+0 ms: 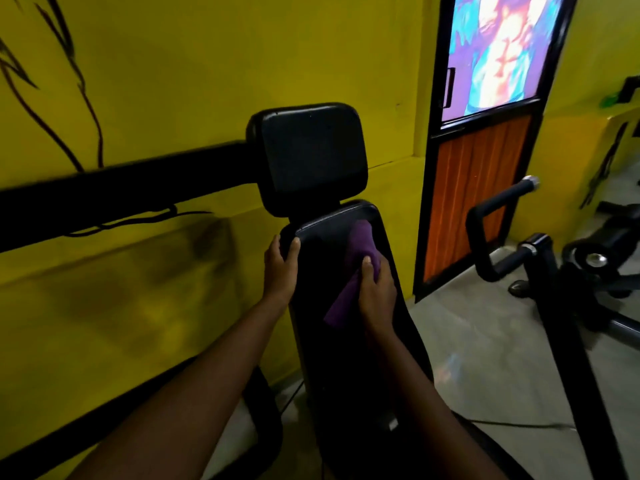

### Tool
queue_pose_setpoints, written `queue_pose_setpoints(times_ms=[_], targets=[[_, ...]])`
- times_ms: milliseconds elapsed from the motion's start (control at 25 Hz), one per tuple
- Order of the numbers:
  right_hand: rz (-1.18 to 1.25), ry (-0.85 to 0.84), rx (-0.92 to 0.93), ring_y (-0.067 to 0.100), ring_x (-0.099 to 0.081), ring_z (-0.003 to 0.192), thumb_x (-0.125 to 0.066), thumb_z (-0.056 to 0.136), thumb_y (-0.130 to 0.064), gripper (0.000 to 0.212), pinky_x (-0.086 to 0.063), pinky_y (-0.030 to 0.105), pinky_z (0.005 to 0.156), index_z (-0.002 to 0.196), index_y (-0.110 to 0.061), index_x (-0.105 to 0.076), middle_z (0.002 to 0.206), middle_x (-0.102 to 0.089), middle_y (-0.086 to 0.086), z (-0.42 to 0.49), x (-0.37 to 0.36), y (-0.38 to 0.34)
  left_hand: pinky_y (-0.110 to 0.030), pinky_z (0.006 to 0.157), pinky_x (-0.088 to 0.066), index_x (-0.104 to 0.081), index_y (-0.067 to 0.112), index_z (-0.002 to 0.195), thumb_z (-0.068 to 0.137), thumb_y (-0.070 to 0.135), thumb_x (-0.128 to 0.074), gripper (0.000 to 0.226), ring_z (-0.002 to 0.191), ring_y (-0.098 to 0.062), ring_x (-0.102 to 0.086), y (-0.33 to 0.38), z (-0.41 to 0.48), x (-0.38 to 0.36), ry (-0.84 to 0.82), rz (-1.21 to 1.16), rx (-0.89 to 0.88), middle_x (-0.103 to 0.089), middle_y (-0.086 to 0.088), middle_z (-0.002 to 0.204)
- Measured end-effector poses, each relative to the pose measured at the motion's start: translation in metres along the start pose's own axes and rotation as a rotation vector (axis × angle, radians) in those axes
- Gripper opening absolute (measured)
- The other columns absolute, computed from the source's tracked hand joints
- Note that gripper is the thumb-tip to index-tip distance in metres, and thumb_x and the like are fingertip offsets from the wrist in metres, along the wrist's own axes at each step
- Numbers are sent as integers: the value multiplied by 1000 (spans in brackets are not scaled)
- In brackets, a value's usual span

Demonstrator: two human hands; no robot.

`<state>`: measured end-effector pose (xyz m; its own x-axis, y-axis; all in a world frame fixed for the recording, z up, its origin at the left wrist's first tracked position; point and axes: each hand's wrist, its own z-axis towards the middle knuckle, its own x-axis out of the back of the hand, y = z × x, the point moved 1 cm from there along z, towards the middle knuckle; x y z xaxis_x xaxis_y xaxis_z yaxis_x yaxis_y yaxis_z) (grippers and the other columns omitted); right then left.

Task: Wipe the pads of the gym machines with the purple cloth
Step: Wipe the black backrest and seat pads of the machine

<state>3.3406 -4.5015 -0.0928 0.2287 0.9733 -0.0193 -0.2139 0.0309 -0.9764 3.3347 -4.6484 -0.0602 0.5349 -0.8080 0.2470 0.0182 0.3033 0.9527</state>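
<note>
Gym: black padded machine [311, 157]

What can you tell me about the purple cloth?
The purple cloth looks like soft fabric, bunched into a long, rumpled strip. It lies slantwise on the long black pad of the gym machine, with its upper end near the pad's top. The right hand holds its middle, thumb on top, and its lower end pokes out beside the wrist.

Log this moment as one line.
step: wipe long pad | right hand: grips purple cloth | left hand: holds pad edge | head pad: untouched
</note>
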Motion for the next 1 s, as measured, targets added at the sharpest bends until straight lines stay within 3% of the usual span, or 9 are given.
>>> queue_pose_setpoints(times_ms=[120, 240, 320, 400, 480, 680, 840, 1000], targets=[[-178, -16, 228, 21, -47, 117, -40, 97, -34, 41, -42, 39, 97, 134, -17, -45, 130, -50, 8, 49, -44, 15, -33, 107, -29, -22, 12, 149, 98, 40, -38, 60, 139, -27, -29, -15, 48, -20, 108, 74, 9, -23, -12, 154], [-458, -161, 422, 26, -27, 130, -32, 88, -44, 54, -32, 46, 101, 141, -34, -34, 148, -29, 7, 76, -75, 30, -28, 95, -35, -39, 11, 138, 99, 37, -37, 47, 128, -27, -44, -28, 67, -31, 208, 6, -39, -45, -12, 142], [-644, -207, 553, 25, -16, 131, -30, 79, -47, 61, -32, 50, 98, 139, -47, -22, 152, -15, 2, 86, -87, 40, -20, 81, -32, -48, 8, 126, 99, 34, -38, 38, 115, -23, -51, -33, 68, -36, 266, -6, -74, -54, -11, 129], [-716, -159, 649, 25, -17, 126, -34, 75, -47, 62, -37, 50, 90, 135, -48, -21, 149, -13, -2, 98, -88, 49, -17, 74, -29, -50, 6, 120, 99, 33, -40, 36, 105, -20, -52, -36, 68, -38, 288, -1, -101, -57, -11, 122], [-728, -123, 646, 26, -20, 126, -35, 74, -47, 60, -38, 50, 87, 134, -46, -28, 151, -20, 1, 115, -81, 47, -22, 76, -32, -50, 6, 118, 95, 43, -43, 44, 105, -23, -53, -37, 70, -39, 277, -25, -127, -58, -11, 119], [-667, -10, 338, 29, -17, 133, -45, 86, -35, 52, -33, 57, 99, 137, -38, -39, 155, -18, 0, 135, -73, 26, -19, 68, -32, -49, 6, 118, 79, 54, -36, 64, 101, -25, -55, -35, 68, -40, 265, 6, -160, -58, -12, 116], [-753, -161, 474, 28, -16, 131, -29, 79, -46, 60, -30, 51, 98, 139, -41, -34, 156, -14, 1, 96, -94, 29, -31, 83, -37, -49, 7, 120, 79, 55, -36, 65, 109, -31, -55, -35, 69, -40, 277, 26, -135, -57, -13, 122], [-700, -89, 427, 27, -18, 132, -26, 76, -47, 62, -31, 50, 97, 137, -40, -38, 154, -20, -2, 132, -81, 29, -21, 76, -36, -48, 6, 121, 80, 54, -41, 63, 105, -27, -55, -36, 69, -38, 241, 19, -156, -57, -12, 120]])
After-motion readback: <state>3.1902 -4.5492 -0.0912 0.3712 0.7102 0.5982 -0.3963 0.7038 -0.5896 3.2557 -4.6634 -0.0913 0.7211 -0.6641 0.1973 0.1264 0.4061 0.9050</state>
